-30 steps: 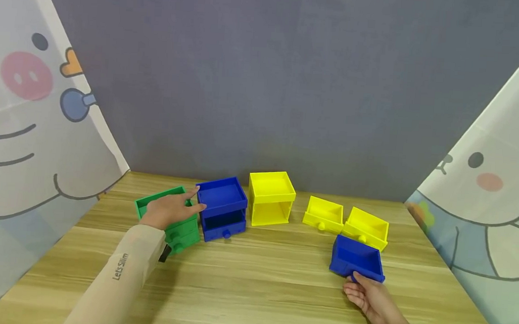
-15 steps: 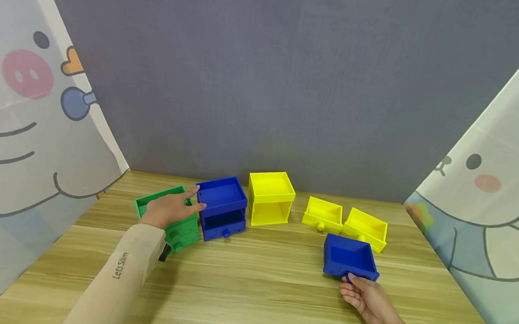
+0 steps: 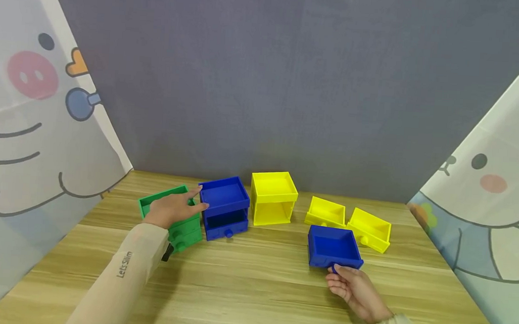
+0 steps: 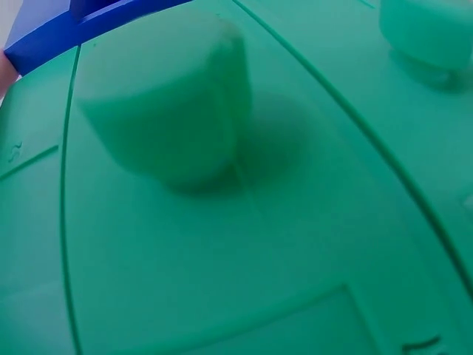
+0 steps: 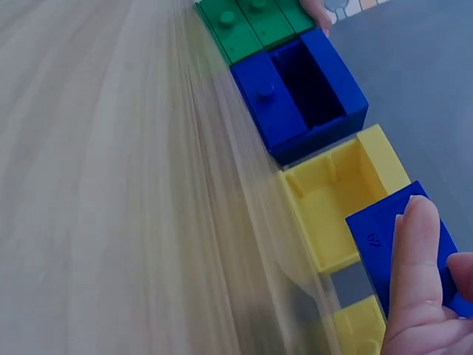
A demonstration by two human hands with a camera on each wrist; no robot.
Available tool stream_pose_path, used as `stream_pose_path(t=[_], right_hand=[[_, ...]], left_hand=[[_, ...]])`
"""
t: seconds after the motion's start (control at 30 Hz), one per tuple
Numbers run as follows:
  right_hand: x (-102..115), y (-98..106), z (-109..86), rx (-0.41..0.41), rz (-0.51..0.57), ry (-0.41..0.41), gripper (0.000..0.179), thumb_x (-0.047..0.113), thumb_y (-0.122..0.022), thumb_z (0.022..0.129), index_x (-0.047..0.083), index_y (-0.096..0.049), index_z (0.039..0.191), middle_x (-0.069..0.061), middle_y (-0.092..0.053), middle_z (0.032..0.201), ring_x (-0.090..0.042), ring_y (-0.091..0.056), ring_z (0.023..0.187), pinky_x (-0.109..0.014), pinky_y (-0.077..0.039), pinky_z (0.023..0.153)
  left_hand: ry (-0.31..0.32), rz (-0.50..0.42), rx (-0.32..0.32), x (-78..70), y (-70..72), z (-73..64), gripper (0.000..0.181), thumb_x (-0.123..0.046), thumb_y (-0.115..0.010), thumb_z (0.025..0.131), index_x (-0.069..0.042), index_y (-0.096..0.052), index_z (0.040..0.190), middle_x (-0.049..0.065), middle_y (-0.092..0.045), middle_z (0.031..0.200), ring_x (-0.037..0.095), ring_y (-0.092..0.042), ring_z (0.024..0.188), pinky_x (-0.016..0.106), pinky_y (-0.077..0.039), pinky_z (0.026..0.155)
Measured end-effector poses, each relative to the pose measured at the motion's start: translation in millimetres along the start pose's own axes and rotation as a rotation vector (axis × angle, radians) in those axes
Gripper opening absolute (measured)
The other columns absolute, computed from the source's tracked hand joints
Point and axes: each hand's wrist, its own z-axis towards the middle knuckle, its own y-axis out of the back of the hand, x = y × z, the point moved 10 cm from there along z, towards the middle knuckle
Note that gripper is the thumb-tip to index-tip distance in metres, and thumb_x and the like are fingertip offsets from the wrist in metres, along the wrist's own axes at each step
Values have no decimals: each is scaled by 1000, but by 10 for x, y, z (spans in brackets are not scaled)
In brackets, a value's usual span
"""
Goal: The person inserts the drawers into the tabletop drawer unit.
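By the small knob on its front, my right hand [image 3: 356, 292] pinches a blue drawer [image 3: 334, 247], held level in front of the yellow drawers. The right wrist view shows this blue drawer's front [image 5: 377, 240] behind a finger. My left hand [image 3: 172, 210] lies over the green cabinet [image 3: 188, 229], index finger and thumb stretched out to the left side of the blue cabinet [image 3: 224, 194]. That blue cabinet has an open upper slot and a lower drawer with a knob [image 3: 229, 233]. Green drawer fronts with round knobs [image 4: 162, 103] fill the left wrist view.
Right of the blue cabinet stands a yellow cabinet [image 3: 276, 185] with a hollow front. Two yellow drawers [image 3: 326, 210] lie farther right on the wooden table [image 3: 251, 295]. A grey panel [image 3: 264, 83] rises behind, with printed cartoon sheets [image 3: 29, 133] at both sides.
My right hand has carried the blue drawer leftward and slightly away from me, from in front of the right yellow drawer toward the left one. My left hand has stayed in place.
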Motion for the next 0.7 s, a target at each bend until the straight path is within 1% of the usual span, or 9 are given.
stream_pose_path(t=[0.13,0.23,0.47,0.67,0.7], right_hand=[[31,-94,69,48,-2,25,28,12,-39,105,6,-65,97,-2,-71,87,-7,-67,80,-19,-52,73],[26,-131,109,63,4,28,28,11,-38,105,6,-64,97,-2,-71,86,-7,-67,78,-19,-52,73],[-72,-203,209,48,-46,10,26,11,-40,104,6,-63,95,-1,-70,83,-6,-66,75,-20,-52,71],[-195,-376,353,51,-97,-23,22,12,-42,103,5,-62,95,1,-68,81,-6,-64,72,-19,-52,68],[-219,-405,369,52,-99,-29,22,12,-42,103,4,-61,95,1,-68,81,-6,-64,71,-18,-52,67]], left_hand=[[-4,-2,-14,-11,33,-4,81,-73,-35,89,-26,-21,154,7,-52,64,13,-25,46,29,-21,47],[-8,-1,-19,-22,39,0,81,-73,-34,89,-26,-22,154,6,-52,64,13,-24,46,29,-21,46],[-15,0,-25,-33,7,1,80,-73,-35,89,-27,-24,154,3,-53,67,12,-22,45,28,-21,45],[-5,-13,-35,-3,-9,-34,78,-71,-37,90,-27,-24,153,4,-52,66,12,-21,45,28,-20,44],[-4,-11,-37,1,-14,-37,79,-71,-37,89,-27,-25,153,5,-55,69,12,-21,45,28,-21,44]])
